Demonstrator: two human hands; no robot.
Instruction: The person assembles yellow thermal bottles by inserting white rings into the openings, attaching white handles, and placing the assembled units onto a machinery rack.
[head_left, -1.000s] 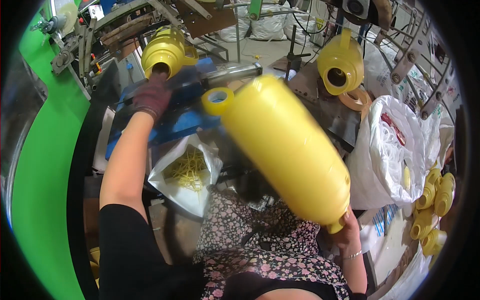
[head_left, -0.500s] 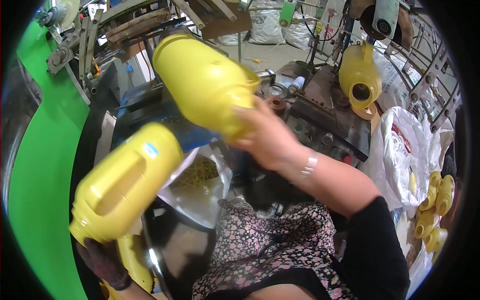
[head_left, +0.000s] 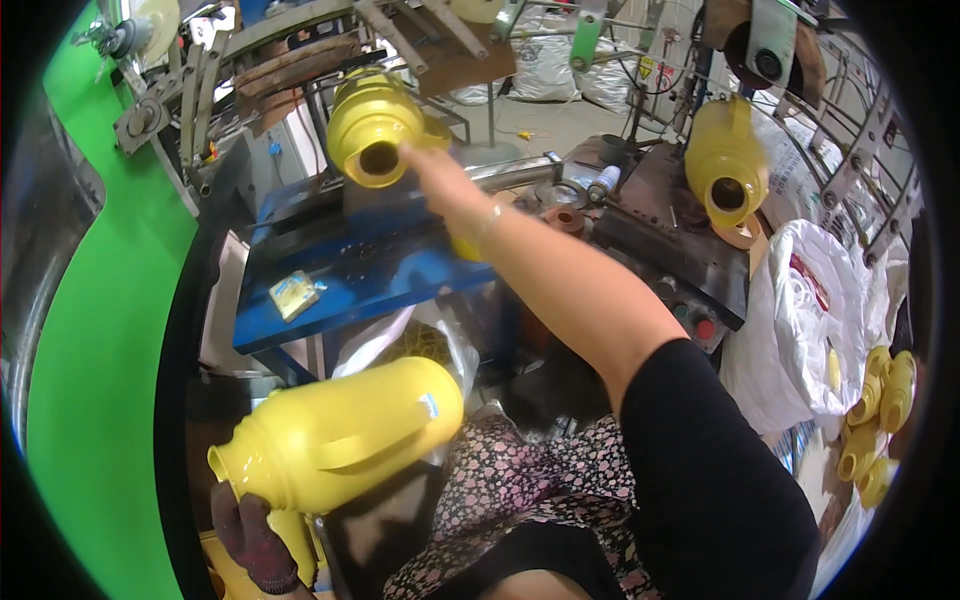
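In my left hand (head_left: 255,540), which wears a dark glove, the fingers are closed round the neck of a yellow plastic jug (head_left: 350,430). This jug lies tilted across my front, its handle along the side and a small blue-and-white label near its base. My right hand (head_left: 440,180) is bare and blurred, reaching far forward. It is at the right side of the neck of a second yellow jug (head_left: 375,115), set in the machine with its open mouth toward me. Motion smear hides whether those fingers grip it. Beneath my right wrist shows a yellow patch (head_left: 465,247).
A blue bench (head_left: 340,310) carries a pale block (head_left: 295,296). Below it sits a bag with yellow strips (head_left: 432,325). Another yellow jug (head_left: 725,165) rests on the right-hand machine, above a control panel (head_left: 690,315). A white sack (head_left: 790,350) and several yellow pieces (head_left: 880,400) are at right.
My right hand has carried the second jug forward and left into the machine, its mouth now facing me. My left hand has moved slightly right, swinging its jug to a flatter angle before me.
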